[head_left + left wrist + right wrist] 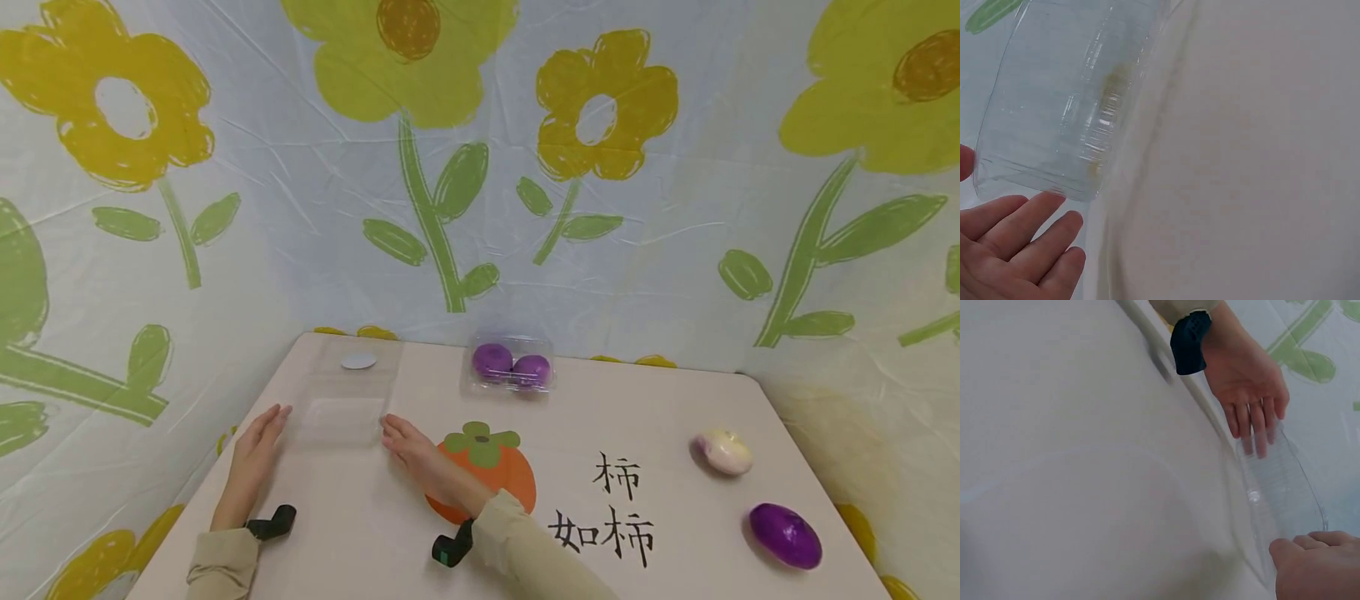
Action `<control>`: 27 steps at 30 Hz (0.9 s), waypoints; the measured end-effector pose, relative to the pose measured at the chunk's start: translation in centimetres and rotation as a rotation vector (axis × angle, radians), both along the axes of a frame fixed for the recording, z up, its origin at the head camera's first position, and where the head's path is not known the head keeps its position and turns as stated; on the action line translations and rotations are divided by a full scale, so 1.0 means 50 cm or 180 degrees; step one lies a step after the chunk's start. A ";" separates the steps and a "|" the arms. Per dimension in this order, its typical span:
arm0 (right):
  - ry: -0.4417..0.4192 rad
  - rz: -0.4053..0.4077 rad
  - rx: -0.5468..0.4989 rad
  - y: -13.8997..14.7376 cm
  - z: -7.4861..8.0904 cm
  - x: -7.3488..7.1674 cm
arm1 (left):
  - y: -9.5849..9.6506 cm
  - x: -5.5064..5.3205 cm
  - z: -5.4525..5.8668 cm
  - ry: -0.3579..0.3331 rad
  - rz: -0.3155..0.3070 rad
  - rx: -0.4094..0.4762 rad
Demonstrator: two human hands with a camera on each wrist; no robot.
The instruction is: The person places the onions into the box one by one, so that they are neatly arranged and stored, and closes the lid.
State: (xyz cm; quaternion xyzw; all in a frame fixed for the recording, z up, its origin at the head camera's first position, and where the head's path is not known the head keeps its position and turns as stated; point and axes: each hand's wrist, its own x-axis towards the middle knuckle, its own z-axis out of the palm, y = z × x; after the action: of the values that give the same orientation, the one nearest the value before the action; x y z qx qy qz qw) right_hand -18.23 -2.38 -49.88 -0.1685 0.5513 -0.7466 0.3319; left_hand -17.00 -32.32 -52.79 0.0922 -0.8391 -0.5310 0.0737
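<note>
An opened clear plastic clamshell box (341, 421) lies at the table's back left, its raised lid bearing a white oval label (358, 360). My left hand (257, 454) is at the box's left side with fingers mostly straight. In the left wrist view, the left fingertips (1054, 199) are right at the box's edge. My right hand (416, 450) is at the opposite side, fingertips at the front right corner. From the right wrist, the box (1285, 494) appears between both hands, with left fingers showing through the plastic.
A closed clear box (513, 390) with two purple onions (492, 361) stands at the back middle. On the right lie a pale, purple-tipped onion (726, 452) and a purple onion (785, 535). The tablecloth (660, 417) bears a printed persimmon (517, 479) and characters. Flowered curtains (315, 208) surround the table.
</note>
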 end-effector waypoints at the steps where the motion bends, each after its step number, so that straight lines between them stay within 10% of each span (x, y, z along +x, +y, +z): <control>1: -0.0005 0.0034 0.0012 0.001 0.001 0.001 | 0.001 0.002 0.001 0.0015 -0.0007 0.0012; 27: 0.0049 0.0142 0.0234 0.013 0.016 0.011 | -0.013 0.027 -0.006 0.0406 -0.0342 0.0607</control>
State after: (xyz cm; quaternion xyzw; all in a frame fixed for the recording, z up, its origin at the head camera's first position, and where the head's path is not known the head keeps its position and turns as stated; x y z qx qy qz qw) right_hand -17.68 -1.71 -49.09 -0.1743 0.5770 -0.7169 0.3502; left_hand -15.64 -32.95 -53.10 0.0197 -0.7822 -0.6163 0.0892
